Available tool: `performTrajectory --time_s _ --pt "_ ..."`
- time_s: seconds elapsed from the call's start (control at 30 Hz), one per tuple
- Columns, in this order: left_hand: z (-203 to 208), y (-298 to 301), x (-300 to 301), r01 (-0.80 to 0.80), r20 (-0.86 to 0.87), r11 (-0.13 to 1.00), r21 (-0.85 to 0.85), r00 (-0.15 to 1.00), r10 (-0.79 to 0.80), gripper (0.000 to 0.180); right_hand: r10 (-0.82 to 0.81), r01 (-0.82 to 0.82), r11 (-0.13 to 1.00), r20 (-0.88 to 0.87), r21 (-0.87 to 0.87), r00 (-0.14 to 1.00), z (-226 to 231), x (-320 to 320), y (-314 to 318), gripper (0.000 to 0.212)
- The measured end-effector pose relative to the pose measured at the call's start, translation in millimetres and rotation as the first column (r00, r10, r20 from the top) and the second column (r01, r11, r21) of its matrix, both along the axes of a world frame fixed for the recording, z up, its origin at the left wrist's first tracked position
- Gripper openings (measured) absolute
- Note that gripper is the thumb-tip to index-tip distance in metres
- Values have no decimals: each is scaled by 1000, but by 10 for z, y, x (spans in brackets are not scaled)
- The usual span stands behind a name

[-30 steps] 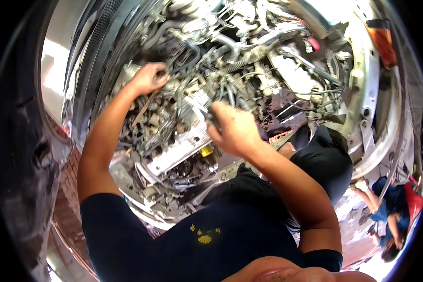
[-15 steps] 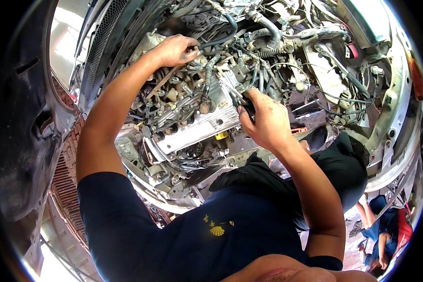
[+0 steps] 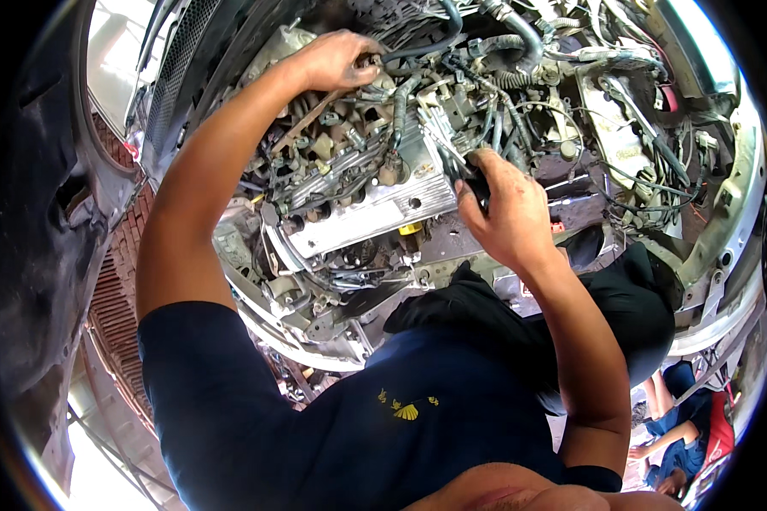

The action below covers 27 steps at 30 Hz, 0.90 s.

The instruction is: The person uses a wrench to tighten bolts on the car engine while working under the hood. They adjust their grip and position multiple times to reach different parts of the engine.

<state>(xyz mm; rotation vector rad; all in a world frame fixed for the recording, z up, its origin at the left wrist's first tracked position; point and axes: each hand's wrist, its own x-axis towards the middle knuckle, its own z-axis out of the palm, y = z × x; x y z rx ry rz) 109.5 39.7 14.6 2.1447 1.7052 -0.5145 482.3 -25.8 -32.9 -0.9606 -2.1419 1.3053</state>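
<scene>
Over the far left part of the engine, my left hand (image 3: 337,62) is closed, its fingertips pinching the end of a black rubber hose (image 3: 418,53); the exact grip is partly hidden. My right hand (image 3: 513,209) is wrapped around a metal tool (image 3: 439,132) with long silver arms and a dark handle, pliers-like in shape. Its arms lie over the right end of the silver ribbed engine cover (image 3: 362,226); the palm hides much of the handle. Between my hands runs a ribbed dark hose (image 3: 405,100).
Wires, pipes and hoses (image 3: 520,34) crowd the far side of the engine bay. A pale bracket (image 3: 618,140) stands to the right. The car's front rim (image 3: 315,358) curves near my body. A dark body panel (image 3: 51,213) rises at left. Another person (image 3: 682,426) is at lower right.
The engine and both hands appear shifted slightly right in the picture, with the far parts higher. Both hands keep their grips. The person at lower right has moved an arm.
</scene>
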Motion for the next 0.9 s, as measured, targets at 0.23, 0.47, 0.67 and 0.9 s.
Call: performTrajectory --time_s 0.23,0.47,0.67,0.9 --pt "-153 -40 -351 -170 456 984 51 881 128 30 25 -25 1000 -8 -13 1000 -11 -1 -37 29" --pt "-117 22 -184 -155 433 987 52 894 117 20 20 -20 1000 -8 2 1000 -34 -1 -26 29" --pt "-104 35 -183 -49 370 995 88 929 13 20 17 -17 1000 -13 11 1000 -26 1 -22 30" --pt "-116 41 -220 -51 314 999 3 948 47 29 18 -17 1000 -13 10 1000 -30 10 -17 31"
